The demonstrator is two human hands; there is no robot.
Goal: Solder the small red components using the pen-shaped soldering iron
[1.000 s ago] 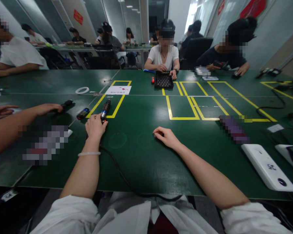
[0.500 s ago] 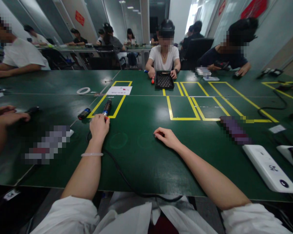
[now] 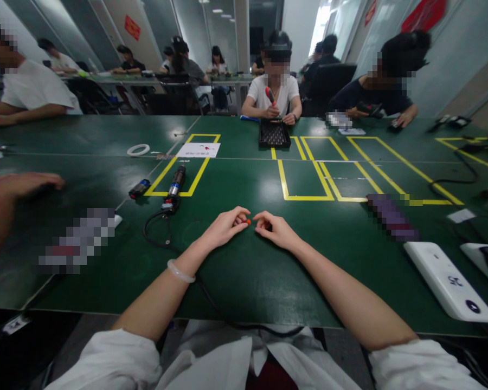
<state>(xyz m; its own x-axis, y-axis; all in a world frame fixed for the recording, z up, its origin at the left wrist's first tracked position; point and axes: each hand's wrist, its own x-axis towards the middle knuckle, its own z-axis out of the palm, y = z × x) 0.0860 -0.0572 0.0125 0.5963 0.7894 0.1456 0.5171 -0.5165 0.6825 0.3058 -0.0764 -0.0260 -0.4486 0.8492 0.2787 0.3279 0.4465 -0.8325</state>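
My left hand [image 3: 226, 226] is closed in a pinch on a small orange piece [image 3: 248, 221], which pokes out between the fingertips; its kind is too small to make out. Facing it, fingertips a short distance apart, my right hand [image 3: 277, 230] is curled with thumb and fingers together; whatever it may hold is hidden. To the left of my hands lies a black and silver cylinder with a blue band [image 3: 175, 183], partly inside a yellow taped rectangle. A black cable [image 3: 149, 230] is near its lower end. Beside it rests a shorter dark cylinder with a blue band [image 3: 140, 188].
A white power bank [image 3: 447, 281] and a blurred-out phone [image 3: 392, 216] lie at right. Another blurred device [image 3: 79, 238] is at left, near a co-worker's hand [image 3: 36, 184]. Across the green table [image 3: 244, 179], a person holds a red-handled tool [image 3: 270, 96] over a black tray [image 3: 274, 142].
My left hand has moved right from the banded cylinder to my right hand, carrying the orange piece. My right hand has barely moved. The person opposite has raised the red-handled tool.
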